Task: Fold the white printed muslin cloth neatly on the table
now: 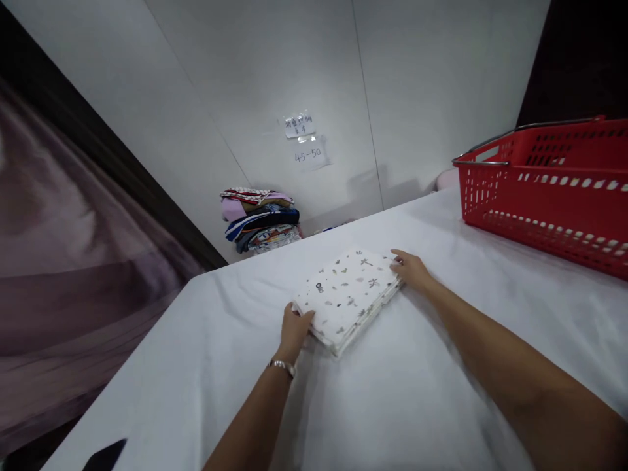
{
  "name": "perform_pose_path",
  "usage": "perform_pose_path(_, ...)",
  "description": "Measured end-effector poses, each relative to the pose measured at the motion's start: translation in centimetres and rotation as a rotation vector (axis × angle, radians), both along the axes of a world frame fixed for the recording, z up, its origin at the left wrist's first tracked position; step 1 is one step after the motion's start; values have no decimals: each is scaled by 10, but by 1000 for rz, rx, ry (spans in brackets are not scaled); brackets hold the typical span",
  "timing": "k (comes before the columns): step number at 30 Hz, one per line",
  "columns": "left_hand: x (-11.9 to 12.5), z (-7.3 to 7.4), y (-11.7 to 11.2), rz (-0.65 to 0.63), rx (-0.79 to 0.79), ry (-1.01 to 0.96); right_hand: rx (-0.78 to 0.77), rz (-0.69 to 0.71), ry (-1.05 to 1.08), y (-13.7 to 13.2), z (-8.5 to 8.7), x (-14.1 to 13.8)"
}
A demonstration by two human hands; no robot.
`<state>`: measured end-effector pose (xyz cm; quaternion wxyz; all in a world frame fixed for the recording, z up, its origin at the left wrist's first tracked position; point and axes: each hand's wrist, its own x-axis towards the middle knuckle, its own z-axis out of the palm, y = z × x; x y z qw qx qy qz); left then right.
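Note:
A folded white cloth point(350, 291) with small grey-brown prints lies on the white-covered table point(235, 366), its layers showing along the near edge. What kind of garment or cloth it is, I cannot make out. My left hand point(295, 330), with a bracelet on the wrist, grips its left end between thumb and fingers. At the opposite end my right hand point(411, 269) pinches the right edge, fingertips partly hidden by the cloth.
On the right of the table stands a red plastic basket point(549, 203) with its handle folded down. Beyond the far edge sits a stack of folded clothes point(262, 219) against the wall. A pinkish curtain point(73, 275) hangs at left, and a dark flat object point(105, 456) lies at the near-left corner.

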<state>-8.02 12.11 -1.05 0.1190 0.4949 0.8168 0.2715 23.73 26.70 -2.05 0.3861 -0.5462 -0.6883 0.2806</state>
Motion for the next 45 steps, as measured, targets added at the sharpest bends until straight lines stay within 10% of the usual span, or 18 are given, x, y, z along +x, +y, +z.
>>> perform_pose_path(6, 28, -1, -29, 121, 79, -394, 97, -38, -62, -5, -12, 9)
perform_pose_path(22, 33, -11, -49, 18, 315, -621, 173, -181, -64, -43, 3, 3)
perform_pose_path(31, 37, 2, -68, -35, 217, -318, 274, 508, -122, -160, 43, -74)
perform_pose_path(45, 52, 19, -77, -344, -264, -905, 234, 650, -307, -167, 48, -83)
